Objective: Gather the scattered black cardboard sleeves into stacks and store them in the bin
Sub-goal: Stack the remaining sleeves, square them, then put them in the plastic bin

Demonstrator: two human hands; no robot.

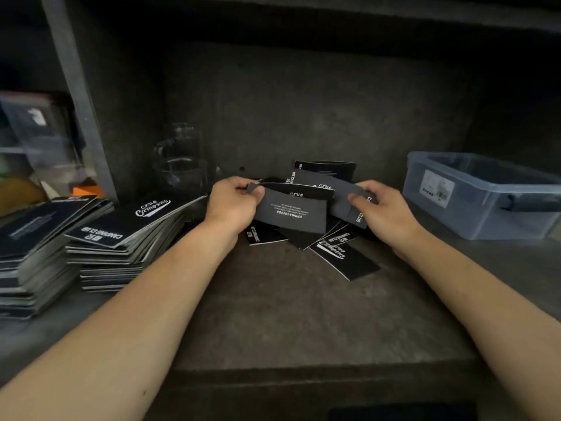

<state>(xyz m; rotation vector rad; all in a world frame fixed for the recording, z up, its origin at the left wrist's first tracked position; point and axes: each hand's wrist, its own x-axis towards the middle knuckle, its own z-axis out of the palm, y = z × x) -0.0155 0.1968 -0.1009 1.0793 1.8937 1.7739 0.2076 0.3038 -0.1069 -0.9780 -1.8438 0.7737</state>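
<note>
Two hands, head view: both reach over the scattered pile on the shelf (288, 314).
Left hand (233, 202): thumb and curled fingers pinch the left end of a flat black sleeve (291, 212), printed side up.
Right hand (376, 208): fingers curled round the end of a second sleeve (346, 202), which overlaps the first.
Loose sleeves (343, 256): a criss-crossed heap under and behind the hands, some leaning on the back wall.
Finished stacks (121, 238): two tall ones at far left, tops slightly askew.
Bin (485, 196): clear plastic, at right, near the heap; contents too dim to tell.
Glass jar (182, 159): behind the left hand, faint.
Step, as judged: gathering, squaring singles into a handful.
Next move calls for: sliding the two sleeves flush, edges aligned, then picking up more from the heap before anything goes to the bin.
</note>
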